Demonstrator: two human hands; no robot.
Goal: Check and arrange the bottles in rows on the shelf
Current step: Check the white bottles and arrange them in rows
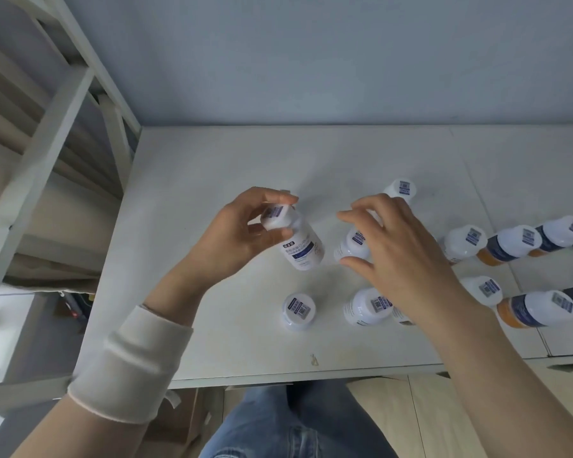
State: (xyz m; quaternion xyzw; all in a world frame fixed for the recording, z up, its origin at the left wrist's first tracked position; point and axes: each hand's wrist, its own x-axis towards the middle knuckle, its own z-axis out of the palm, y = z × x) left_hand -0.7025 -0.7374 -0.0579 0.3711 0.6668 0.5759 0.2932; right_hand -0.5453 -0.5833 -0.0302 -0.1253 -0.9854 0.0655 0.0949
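My left hand [242,233] grips a white bottle [300,246] by its cap and holds it tilted above the white shelf surface [212,180]. My right hand [401,249] hovers with spread, bent fingers over a second white bottle [353,244] standing upright; the thumb is at its side, and I cannot tell if the fingers touch it. Two more white bottles stand nearer me, one bottle [299,310] on the left and another bottle [366,305] partly under my right wrist. A further white bottle [401,190] stands behind my right hand.
Several bottles with white caps, some white [463,242] and some orange with dark labels [523,309], stand in two rough rows at the right. A white metal rack frame [47,133] rises at the left. The wall [311,61] closes the back; the shelf's front edge [278,380] is near my legs.
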